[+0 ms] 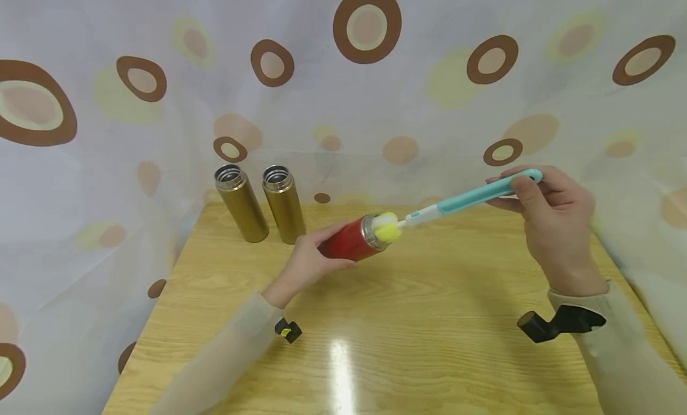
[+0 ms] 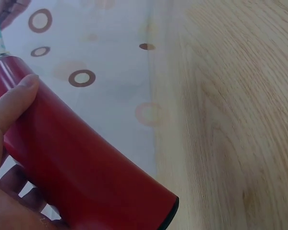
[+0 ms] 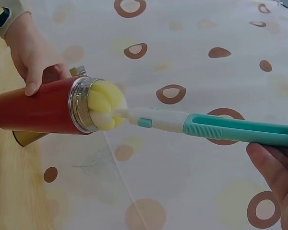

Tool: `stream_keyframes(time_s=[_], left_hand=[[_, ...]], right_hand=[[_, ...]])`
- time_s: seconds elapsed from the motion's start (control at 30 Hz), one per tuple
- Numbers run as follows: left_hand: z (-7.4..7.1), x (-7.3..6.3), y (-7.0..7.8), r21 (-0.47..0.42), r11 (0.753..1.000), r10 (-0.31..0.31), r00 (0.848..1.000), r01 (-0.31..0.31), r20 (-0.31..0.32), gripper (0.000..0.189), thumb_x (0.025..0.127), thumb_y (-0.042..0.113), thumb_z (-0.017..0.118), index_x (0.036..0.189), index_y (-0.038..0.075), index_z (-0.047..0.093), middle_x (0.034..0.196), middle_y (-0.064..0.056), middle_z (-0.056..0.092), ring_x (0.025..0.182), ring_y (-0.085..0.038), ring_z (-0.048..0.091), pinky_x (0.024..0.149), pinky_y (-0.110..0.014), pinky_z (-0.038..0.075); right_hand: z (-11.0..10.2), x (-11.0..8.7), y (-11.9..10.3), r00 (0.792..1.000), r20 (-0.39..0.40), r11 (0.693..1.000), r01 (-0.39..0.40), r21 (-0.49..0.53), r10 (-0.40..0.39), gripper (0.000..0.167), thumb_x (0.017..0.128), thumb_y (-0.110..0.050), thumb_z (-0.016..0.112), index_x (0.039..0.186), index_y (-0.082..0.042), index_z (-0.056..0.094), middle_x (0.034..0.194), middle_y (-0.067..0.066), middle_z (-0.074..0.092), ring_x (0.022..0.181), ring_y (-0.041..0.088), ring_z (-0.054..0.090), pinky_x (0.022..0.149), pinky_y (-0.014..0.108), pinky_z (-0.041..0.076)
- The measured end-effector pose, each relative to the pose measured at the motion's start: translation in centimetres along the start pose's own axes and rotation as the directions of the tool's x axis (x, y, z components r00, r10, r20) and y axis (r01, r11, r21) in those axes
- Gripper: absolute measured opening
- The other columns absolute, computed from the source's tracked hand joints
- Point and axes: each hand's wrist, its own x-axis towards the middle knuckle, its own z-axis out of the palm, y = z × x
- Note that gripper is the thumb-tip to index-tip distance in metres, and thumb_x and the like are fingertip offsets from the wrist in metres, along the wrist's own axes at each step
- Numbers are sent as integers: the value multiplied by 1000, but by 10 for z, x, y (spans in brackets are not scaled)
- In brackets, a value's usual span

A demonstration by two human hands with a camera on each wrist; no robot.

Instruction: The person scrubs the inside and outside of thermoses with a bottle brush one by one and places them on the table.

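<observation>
My left hand (image 1: 309, 261) grips a red thermos bottle (image 1: 349, 241) round its body, tilted with its open mouth toward the right. In the left wrist view, the thumb lies along the red wall of the bottle. My right hand (image 1: 558, 218) pinches the far end of a bottle brush (image 1: 474, 197) with a teal and white handle. Its yellow and white sponge head (image 3: 105, 104) sits partly inside the metal mouth of the bottle, the rest bulging out. How deep the sponge reaches is hidden.
Two gold thermos bottles (image 1: 244, 209) (image 1: 285, 209) stand without lids at the table's back left. The wooden table (image 1: 418, 343) ends at a hanging cloth (image 1: 322, 105) with brown and yellow circles. Each sleeve carries a black wrist camera (image 1: 560, 324).
</observation>
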Motion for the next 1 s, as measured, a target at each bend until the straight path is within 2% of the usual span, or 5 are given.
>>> stream_keyframes(time_s=[0.23, 0.37, 0.57, 0.8, 1.0], left_hand=[[-2, 0, -2, 2, 1000, 13, 1000, -13, -5, 78, 78, 24, 94, 146, 40, 60, 144, 6, 63, 129, -24, 57, 107, -50, 47], [-4, 0, -2, -4, 1000, 15, 1000, -15, -5, 78, 79, 24, 94, 147, 39, 59, 145, 6, 62, 130, -25, 57, 108, -51, 47], [-9, -2, -3, -27, 1000, 4, 1000, -4, -21, 78, 78, 20, 94, 147, 36, 61, 146, 6, 62, 130, -25, 57, 109, -51, 46], [-13, -2, -3, -41, 999, 12, 1000, -11, 10, 78, 79, 20, 94, 147, 37, 60, 145, 5, 62, 132, -25, 56, 110, -51, 46], [-15, -3, -4, -44, 999, -9, 1000, 11, 29, 80, 78, 18, 94, 149, 32, 59, 148, 4, 60, 133, -26, 55, 110, -51, 45]], right_hand=[[7, 5, -1, 990, -139, 1000, -23, -6, 22, 18, 97, 17, 58, 104, 34, 58, 92, 26, 74, 80, 31, 75, 71, 39, 63], [6, 7, -4, 986, -167, 1000, -11, 21, 15, 18, 98, 15, 58, 103, 33, 57, 90, 26, 73, 79, 31, 74, 71, 39, 63], [2, 10, -4, 993, -119, 997, 25, 78, -15, 19, 100, 15, 54, 106, 33, 56, 91, 27, 72, 85, 33, 74, 76, 39, 62], [3, 10, -5, 998, -30, 993, 61, 98, -59, 28, 102, 5, 58, 109, 31, 54, 100, 27, 69, 96, 32, 72, 88, 37, 61], [5, 9, -8, 996, 17, 982, 85, 170, -90, 30, 101, 2, 62, 105, 30, 53, 99, 29, 69, 97, 34, 72, 88, 36, 61]])
